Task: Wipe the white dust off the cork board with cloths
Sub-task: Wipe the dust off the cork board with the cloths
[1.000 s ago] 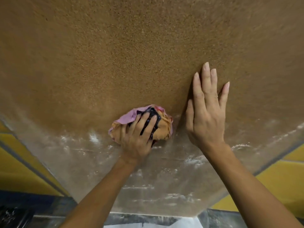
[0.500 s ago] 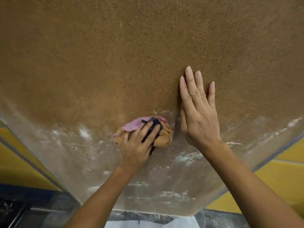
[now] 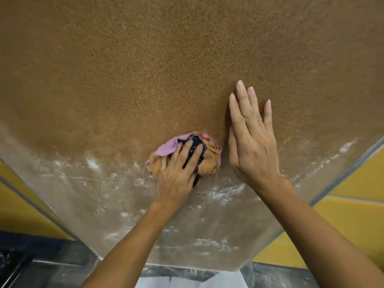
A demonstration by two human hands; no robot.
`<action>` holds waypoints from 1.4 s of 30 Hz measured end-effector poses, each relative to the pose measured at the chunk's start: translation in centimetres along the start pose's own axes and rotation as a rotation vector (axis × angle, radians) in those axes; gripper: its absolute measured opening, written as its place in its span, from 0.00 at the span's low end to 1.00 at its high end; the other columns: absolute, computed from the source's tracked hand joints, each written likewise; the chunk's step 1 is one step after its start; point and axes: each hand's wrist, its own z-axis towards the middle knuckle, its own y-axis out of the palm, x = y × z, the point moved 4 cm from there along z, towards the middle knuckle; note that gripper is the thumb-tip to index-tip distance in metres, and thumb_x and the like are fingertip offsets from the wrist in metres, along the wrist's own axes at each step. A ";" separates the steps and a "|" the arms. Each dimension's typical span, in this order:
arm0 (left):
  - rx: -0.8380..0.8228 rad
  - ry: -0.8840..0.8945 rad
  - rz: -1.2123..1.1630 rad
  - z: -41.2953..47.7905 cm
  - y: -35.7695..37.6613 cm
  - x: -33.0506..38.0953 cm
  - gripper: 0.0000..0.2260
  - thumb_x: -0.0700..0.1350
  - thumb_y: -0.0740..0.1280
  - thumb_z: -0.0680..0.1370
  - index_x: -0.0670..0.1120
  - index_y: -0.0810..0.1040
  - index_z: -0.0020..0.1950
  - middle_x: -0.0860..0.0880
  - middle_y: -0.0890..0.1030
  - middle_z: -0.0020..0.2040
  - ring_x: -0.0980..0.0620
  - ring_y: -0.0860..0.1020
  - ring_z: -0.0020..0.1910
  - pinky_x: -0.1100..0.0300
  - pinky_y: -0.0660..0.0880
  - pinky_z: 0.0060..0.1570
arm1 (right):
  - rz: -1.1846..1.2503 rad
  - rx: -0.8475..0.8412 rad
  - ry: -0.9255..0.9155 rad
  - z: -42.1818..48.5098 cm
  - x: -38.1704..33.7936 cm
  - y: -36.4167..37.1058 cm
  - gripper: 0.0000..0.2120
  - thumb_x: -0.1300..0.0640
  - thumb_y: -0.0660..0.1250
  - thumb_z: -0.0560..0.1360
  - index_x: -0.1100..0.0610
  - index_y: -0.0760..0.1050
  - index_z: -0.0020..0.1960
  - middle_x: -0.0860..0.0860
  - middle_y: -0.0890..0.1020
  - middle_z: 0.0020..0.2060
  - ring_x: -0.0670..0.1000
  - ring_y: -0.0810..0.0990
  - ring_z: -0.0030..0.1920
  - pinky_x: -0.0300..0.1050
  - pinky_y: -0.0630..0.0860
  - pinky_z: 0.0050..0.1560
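Note:
A large brown cork board [image 3: 166, 59] fills most of the view. Its lower band carries streaks of white dust [image 3: 224, 193]. My left hand [image 3: 178, 175] presses a bunched cloth [image 3: 207, 161], pink, orange and dark blue, against the board at the top edge of the dusty band, with its fingers curled over the cloth. Just right of the cloth, my right hand [image 3: 251, 140] lies flat on the cork with its fingers straight and pointing up.
Yellow panels [image 3: 357, 225] flank the board at the lower right and the lower left. A grey ledge [image 3: 62, 271] runs below the board's bottom edge. Something white [image 3: 187, 281] shows at the bottom centre.
The cloth in my left hand slid down into the dusty band and then back up a little. My right hand shifted slightly left and stayed flat on the board.

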 end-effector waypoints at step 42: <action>0.330 0.058 0.082 8.4 0.1 9.1 0.24 0.50 0.63 0.81 0.50 0.67 0.77 0.44 0.67 0.76 0.44 0.60 0.79 0.41 0.62 0.70 | -0.339 0.109 -0.053 -5.7 13.2 -2.3 0.28 0.54 0.59 0.85 0.53 0.55 0.82 0.48 0.52 0.82 0.50 0.50 0.82 0.65 0.47 0.78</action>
